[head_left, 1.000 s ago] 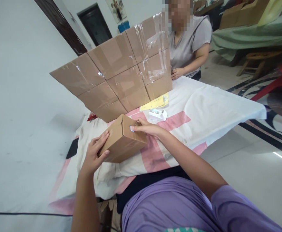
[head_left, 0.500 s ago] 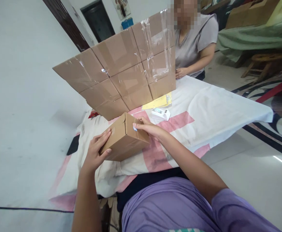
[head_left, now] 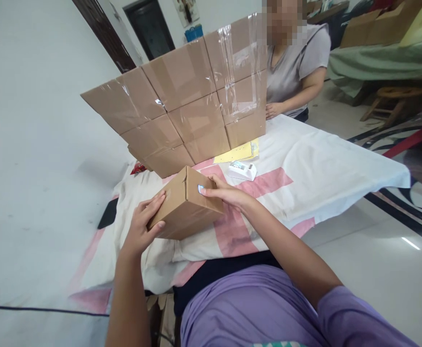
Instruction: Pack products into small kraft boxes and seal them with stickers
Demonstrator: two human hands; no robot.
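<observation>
Head view: A small brown cardboard box [head_left: 183, 209] is held over the near edge of the tabletop, clear of the person's purple shirt. It is tilted, one seamed corner raised toward the stack of taped brown cardboard boxes [head_left: 192, 101]. Its long axis appears to slant from near left to far right.

The left hand [head_left: 142, 229] has its grip closed on the left face. The right hand [head_left: 225, 193] clamps the right face, fingers [head_left: 205, 190] laid flat.

The tabletop carries a white cloth with pink stripes [head_left: 322, 159], a white tape dispenser [head_left: 242, 170] and yellow paper sheets [head_left: 238, 153]. A co-worker's hand [head_left: 273, 110] rests at the far edge. The floor is pale tile, with a dark doorway [head_left: 149, 29] behind.
</observation>
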